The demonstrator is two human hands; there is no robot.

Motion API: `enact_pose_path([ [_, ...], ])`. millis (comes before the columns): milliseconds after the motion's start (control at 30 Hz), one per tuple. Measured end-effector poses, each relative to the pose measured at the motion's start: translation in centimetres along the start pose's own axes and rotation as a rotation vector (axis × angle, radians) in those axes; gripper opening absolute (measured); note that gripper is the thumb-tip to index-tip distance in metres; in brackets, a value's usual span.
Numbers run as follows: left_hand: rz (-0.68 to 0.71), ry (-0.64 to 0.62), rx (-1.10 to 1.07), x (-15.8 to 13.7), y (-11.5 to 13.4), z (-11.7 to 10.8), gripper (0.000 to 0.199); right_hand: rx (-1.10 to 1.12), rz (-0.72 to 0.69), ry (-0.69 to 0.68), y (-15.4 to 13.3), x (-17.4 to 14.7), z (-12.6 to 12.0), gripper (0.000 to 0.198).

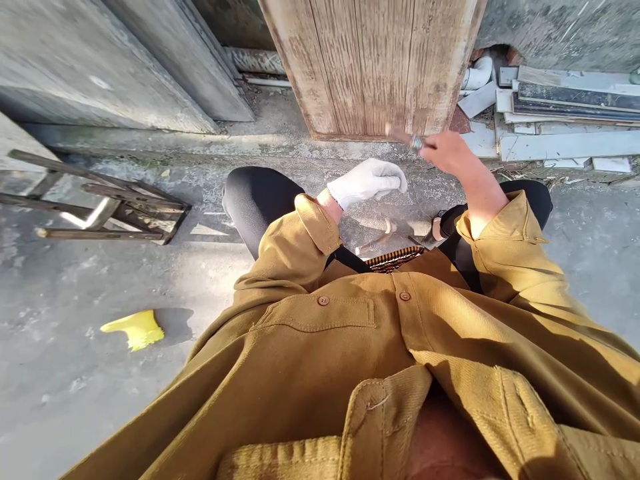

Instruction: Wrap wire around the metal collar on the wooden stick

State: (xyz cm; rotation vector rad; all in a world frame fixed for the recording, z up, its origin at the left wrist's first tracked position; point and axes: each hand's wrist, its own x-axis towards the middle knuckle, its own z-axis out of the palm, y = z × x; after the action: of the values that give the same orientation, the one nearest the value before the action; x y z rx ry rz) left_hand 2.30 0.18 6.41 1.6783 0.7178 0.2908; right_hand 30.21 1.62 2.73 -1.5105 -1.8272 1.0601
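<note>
Your right grip (447, 152): closed round blurred tool (409, 139) | Tool: left of that grip, long axis left-right, tip by near edge of wooden panel (370, 73) | Your gloved left grip (367, 181): curled, contents cannot be told

From the view's centre, the gloved left hand (367, 181) hangs between one and two o'clock, its fingers loosely bent toward three. The right hand (444, 152), bare and at two, is clenched, its forearm (485, 197) angled toward eleven. The left knee (263, 190) spreads toward ten, the right knee (533, 199) toward three.
</note>
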Motion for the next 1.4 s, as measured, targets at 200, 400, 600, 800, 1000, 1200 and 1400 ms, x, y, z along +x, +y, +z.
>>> enact_pose_path([
  [200,-0.044,0.171,0.008,1.2,-2.1,-1.3,0.014,-0.053,0.228,-0.902,-4.1,-2.0,0.4,0.035],
  [400,-0.09,0.111,-0.121,1.9,-2.5,0.3,0.019,0.25,0.015,-0.176,-7.2,-2.8,0.3,0.041],
  [600,-0.008,-0.093,-0.097,1.1,-2.1,1.2,0.018,-0.07,0.117,0.208,-2.8,-0.5,0.4,0.035],
  [800,0.016,0.114,0.0,1.2,-2.6,-1.1,0.018,-0.236,0.167,-0.701,-2.4,-1.3,0.7,0.023],
  [1000,-0.067,0.14,-0.048,2.0,-3.8,-0.5,0.017,0.109,-0.01,-0.675,-6.6,-2.7,0.4,0.025],
  [1200,-0.053,0.059,-0.169,2.1,-3.7,0.9,0.022,0.247,0.097,0.059,-5.7,-1.9,0.9,0.04],
  [1400,0.003,0.005,0.072,1.4,-2.3,1.1,0.019,-0.25,0.123,0.191,-3.0,-0.5,0.8,0.037],
])
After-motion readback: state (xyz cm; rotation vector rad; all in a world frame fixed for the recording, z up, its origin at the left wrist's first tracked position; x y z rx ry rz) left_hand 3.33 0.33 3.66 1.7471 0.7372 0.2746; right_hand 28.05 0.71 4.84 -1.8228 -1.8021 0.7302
